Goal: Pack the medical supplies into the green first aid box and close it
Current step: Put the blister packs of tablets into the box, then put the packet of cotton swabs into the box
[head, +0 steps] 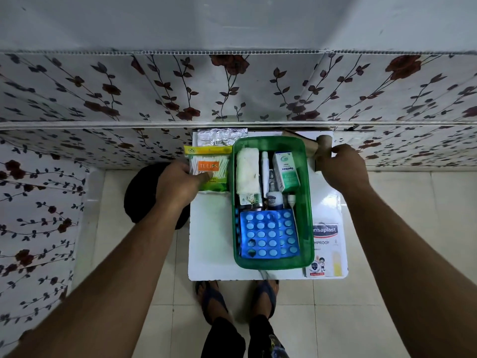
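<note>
The green first aid box [307, 202] sits open on a small white table [211, 241]. Inside lie a white gauze roll [247, 171], a green and white Optibex carton [285, 171], small bottles [273, 198] and blue pill blister packs [265, 233]. My left hand [178, 184] grips the lower left of a Tulips cotton swab packet [209, 167], left of the box. My right hand [340, 166] closes on a brown bandage roll [318, 146] at the box's far right corner. A Hansaplast plaster box [327, 249] lies to the right. A silver foil blister strip [222, 136] lies behind the swabs.
Floral-patterned panels [232, 86] rise just behind the table. A black round object [144, 192] sits on the tiled floor under my left arm. My feet in sandals [214, 298] stand at the table's front edge.
</note>
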Demonstrator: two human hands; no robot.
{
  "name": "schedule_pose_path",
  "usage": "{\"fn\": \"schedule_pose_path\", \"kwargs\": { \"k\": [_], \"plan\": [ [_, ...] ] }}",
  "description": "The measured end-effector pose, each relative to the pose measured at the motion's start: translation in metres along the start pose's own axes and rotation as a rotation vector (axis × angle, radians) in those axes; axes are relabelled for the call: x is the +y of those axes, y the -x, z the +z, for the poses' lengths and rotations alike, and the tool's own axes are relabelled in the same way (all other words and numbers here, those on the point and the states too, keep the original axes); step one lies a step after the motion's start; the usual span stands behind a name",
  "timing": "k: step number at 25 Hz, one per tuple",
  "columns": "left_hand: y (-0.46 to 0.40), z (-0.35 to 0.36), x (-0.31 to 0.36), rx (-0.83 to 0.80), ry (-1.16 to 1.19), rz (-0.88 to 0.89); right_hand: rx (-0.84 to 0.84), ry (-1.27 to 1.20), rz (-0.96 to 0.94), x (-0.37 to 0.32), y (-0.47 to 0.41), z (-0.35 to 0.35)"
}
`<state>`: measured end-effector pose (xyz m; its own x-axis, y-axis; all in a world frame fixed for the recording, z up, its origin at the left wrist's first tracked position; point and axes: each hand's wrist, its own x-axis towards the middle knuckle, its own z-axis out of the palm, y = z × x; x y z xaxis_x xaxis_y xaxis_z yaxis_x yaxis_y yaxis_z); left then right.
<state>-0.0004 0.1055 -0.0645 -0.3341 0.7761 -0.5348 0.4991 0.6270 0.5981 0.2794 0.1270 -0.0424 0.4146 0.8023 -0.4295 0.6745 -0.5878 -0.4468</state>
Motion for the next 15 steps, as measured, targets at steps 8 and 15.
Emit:
{"fn": "schedule_pose_path", "kwargs": {
  "k": [8,15],
  "plan": [
    [0.020,-0.026,-0.006,0.129,0.031,-0.032,0.101,-0.192,0.087,0.008,0.008,0.000],
    [0.133,-0.029,0.053,-0.114,0.019,0.222,0.096,-0.455,0.096,0.024,0.060,-0.021]
  ]
}}
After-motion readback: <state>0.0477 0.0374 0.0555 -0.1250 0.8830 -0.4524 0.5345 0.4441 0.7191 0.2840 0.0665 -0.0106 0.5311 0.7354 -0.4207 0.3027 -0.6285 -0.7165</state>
